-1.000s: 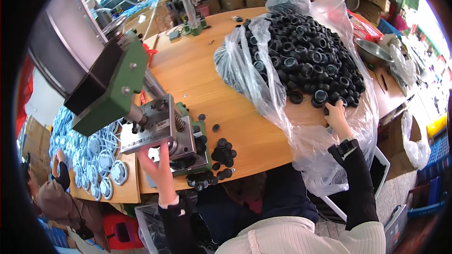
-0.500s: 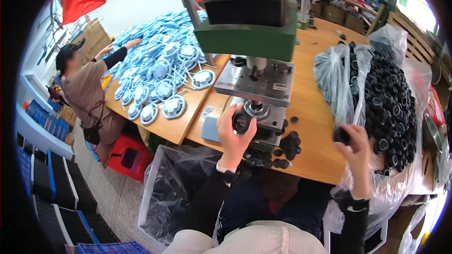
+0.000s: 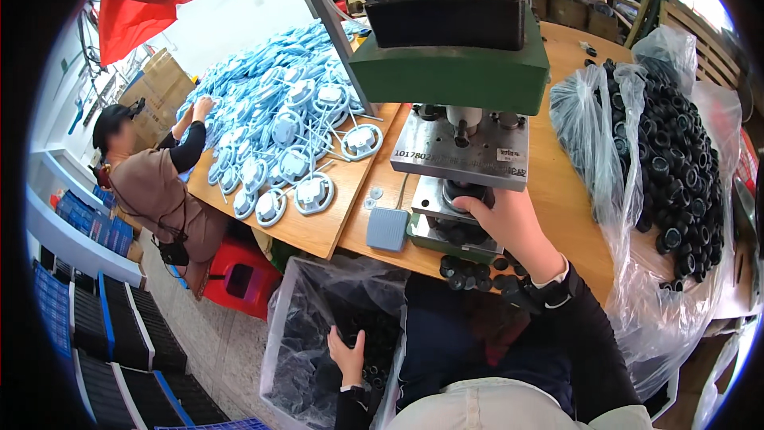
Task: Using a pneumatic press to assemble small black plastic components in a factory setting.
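Black round parts [image 3: 374,342] fill the clear bag [image 3: 302,302] that hangs below the table edge, close to the person's body. The left hand [image 3: 348,355] is down inside that bag with its fingers spread open over the parts; I cannot tell if it holds one.

A bit farther, the right hand [image 3: 509,227] reaches to the press machine [image 3: 458,72] on the wooden table [image 3: 569,207]. Its fingers curl at the bottom plate, touching a black part [image 3: 461,191] there. Loose black pieces [image 3: 473,275] lie on the table edge just under that wrist. A grey foot pedal [image 3: 387,228] sits beside the machine.

To the right, a big clear plastic sack [image 3: 637,159] lies open on the table, packed with many black rings [image 3: 684,159].

Farther left, blue and white round things [image 3: 286,127] are heaped on another table, where another person [image 3: 151,183] sits working.
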Demonstrator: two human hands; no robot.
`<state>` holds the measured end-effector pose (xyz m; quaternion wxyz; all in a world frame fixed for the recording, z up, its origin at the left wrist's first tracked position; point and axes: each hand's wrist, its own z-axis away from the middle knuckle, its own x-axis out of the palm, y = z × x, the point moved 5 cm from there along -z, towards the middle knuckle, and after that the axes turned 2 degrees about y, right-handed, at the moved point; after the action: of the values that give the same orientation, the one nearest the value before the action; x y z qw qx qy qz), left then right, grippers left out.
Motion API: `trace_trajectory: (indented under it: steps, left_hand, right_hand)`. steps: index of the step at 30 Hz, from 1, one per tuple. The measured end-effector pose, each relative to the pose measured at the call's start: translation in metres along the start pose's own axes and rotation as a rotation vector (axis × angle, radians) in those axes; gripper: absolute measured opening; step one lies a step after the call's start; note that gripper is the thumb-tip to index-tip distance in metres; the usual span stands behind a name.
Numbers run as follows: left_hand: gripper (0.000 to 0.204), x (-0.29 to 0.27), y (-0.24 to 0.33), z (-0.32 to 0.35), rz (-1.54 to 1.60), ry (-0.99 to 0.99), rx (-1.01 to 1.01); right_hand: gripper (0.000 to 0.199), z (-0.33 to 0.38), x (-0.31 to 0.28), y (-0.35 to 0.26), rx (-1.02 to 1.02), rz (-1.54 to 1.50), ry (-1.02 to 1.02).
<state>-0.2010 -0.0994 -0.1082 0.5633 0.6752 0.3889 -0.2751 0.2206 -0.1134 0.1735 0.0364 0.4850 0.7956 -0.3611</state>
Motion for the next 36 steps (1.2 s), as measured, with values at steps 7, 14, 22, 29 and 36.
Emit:
trace_trajectory:
  steps: [7, 14, 22, 29, 36]
  left_hand:
    - [0.043, 0.004, 0.214, -0.093, 0.218, 0.142, 0.793]
    - [0.034, 0.051, 0.25, -0.131, 0.039, -0.024, 0.743]
    - [0.035, 0.043, 0.259, -0.132, 0.169, -0.145, 0.761]
    - [0.046, -0.025, 0.342, -0.085, 0.77, -0.021, 0.761]
    - [0.029, 0.004, 0.4, -0.12, 1.065, -0.169, 0.425]
  right_hand:
    - [0.051, 0.01, 0.002, -0.004, 0.216, -0.057, -0.19]
    - [0.055, 0.079, -0.128, -0.012, 0.241, 0.145, 0.032]
    - [0.039, 0.167, -0.325, 0.167, 0.741, 0.728, 0.143]
    - [0.047, 0.15, -0.289, 0.205, 0.57, 0.986, -0.197]
    - [0.038, 0.16, -0.271, 0.223, 0.816, 0.992, -0.008]
